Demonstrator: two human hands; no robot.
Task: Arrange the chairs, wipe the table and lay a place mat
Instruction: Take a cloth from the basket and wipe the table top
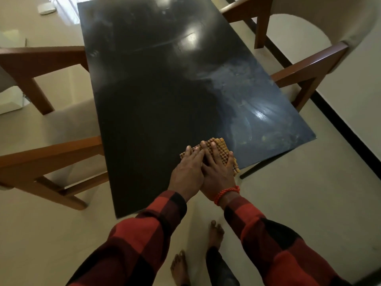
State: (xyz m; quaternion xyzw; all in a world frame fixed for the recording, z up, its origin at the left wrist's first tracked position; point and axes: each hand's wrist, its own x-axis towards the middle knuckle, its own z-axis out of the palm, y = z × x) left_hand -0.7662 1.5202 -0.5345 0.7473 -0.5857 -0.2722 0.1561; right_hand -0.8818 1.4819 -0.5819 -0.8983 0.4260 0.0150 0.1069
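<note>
Head view, as I see it remotely. Both hands press flat on a folded cloth (223, 153) at the near right edge of the table (148, 96). Cloth: tan/orange w/ dark dotted weave, small, mostly covered by the hands. Left hand (188, 174): fingers straight, close together, palm down. Right hand (217, 172): fingers slightly spread over the cloth, red thread band (226, 194) at wrist. Neither pinches; both lie open. Table top: black, glossy, w/ pale streaky smears on the right half. Wooden chairs: left chair (47, 129) tucked to the table edge, right chair (309, 65) just beside it.
</note>
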